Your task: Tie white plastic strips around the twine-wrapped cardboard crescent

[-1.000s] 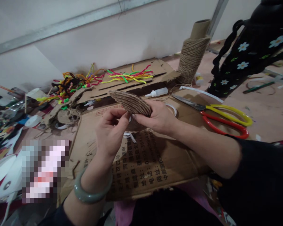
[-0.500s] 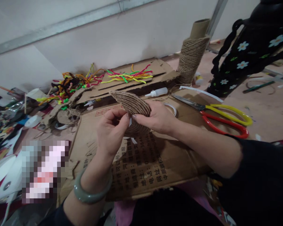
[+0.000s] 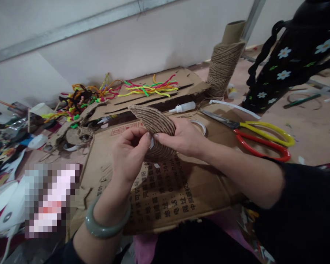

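My right hand [image 3: 183, 137] is closed on a flat, leaf-like piece of coiled jute twine [image 3: 155, 119], its thumb pressed on the near face. The piece is tilted, with its pointed end up and to the left. Beside it, my left hand [image 3: 132, 148] is in a pinch, thumb and forefinger together at the edge of the twine piece. A small white strip [image 3: 151, 143] shows at those fingertips. Another white scrap [image 3: 156, 165] sits just below the piece. My fingers hide part of the twine's middle.
Under my hands lies printed cardboard [image 3: 165, 198]. Scissors [image 3: 236, 125], a roll of white tape [image 3: 200, 126] and a glue bottle [image 3: 185, 107] lie right of centre. Behind stand a twine spool [image 3: 224, 68] and a flowered black bottle [image 3: 286, 66]. Colourful pipe cleaners [image 3: 151, 89] lie at the back.
Both hands keep their grip in almost the same place. The lower part of the twine piece has shifted slightly, and less white shows beneath it.
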Tool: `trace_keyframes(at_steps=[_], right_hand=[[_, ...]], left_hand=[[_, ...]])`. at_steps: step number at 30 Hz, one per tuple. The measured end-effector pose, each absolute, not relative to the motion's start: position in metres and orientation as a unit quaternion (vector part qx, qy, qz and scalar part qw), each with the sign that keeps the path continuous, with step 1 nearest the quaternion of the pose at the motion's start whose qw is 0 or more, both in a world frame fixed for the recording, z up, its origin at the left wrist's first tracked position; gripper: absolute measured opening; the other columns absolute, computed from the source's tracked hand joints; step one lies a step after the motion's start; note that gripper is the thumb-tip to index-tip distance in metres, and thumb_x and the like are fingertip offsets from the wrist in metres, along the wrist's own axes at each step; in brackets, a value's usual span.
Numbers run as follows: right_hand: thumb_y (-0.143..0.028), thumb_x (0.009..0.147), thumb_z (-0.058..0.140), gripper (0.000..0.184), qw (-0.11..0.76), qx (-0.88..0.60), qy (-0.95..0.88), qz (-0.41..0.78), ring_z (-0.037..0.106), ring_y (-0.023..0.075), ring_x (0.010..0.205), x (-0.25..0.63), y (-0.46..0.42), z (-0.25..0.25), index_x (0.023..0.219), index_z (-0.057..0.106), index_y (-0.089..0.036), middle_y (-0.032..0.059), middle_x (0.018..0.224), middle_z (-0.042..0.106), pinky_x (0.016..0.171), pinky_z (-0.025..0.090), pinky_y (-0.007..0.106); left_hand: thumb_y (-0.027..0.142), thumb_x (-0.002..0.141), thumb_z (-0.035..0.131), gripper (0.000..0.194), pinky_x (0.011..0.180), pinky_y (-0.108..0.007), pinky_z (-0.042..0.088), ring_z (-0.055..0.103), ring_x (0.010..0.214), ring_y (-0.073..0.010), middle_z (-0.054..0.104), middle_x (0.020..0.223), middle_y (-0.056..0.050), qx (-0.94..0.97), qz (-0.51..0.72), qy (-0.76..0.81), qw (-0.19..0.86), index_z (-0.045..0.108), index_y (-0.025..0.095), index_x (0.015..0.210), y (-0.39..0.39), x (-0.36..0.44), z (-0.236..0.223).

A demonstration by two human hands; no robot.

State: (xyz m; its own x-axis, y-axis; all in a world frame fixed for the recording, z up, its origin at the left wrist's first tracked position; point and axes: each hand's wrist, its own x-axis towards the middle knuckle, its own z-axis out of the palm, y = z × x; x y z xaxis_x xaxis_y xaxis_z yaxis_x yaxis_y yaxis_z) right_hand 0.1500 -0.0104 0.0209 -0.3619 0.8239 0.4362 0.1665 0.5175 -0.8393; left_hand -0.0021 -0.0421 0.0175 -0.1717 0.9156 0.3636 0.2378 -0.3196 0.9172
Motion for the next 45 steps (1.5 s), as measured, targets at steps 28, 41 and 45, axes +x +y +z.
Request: trace_keyframes(at_steps=[28,41,45], right_hand=[[-0.023,0.071,0.054,0.008,0.419,-0.323,-0.709,0.465,0.044,0.0076,0.060,0.1515,-0.0068,0.0230,0.068,0.053,-0.015,-0.0030,0.066,0.050,0.053,0.038,0.019],[-0.023,0.071,0.054,0.008,0.416,-0.323,-0.709,0.468,0.043,0.0076,0.060,0.1522,-0.0077,0.0213,0.069,0.053,-0.015,-0.0031,0.066,0.050,0.053,0.038,0.019],[-0.023,0.071,0.054,0.009,0.415,-0.321,-0.708,0.472,0.043,0.0076,0.061,0.1517,-0.0069,0.0214,0.068,0.052,-0.015,-0.0030,0.067,0.049,0.054,0.038,0.020]], left_hand=[[0.020,0.069,0.069,0.004,0.050,-0.019,0.045,0.055,0.052,-0.0081,0.064,0.059,0.002,0.583,0.570,0.503,0.286,0.067,0.017,0.068,-0.0409,-0.0032,0.0193],[0.022,0.067,0.068,0.006,0.049,-0.020,0.045,0.054,0.052,-0.0091,0.063,0.058,0.002,0.579,0.560,0.527,0.271,0.066,0.016,0.066,-0.0412,-0.0002,0.0218],[0.021,0.066,0.067,0.005,0.047,-0.020,0.044,0.053,0.050,-0.0091,0.062,0.056,0.002,0.586,0.553,0.534,0.257,0.065,0.016,0.064,-0.0414,0.0000,0.0234]])
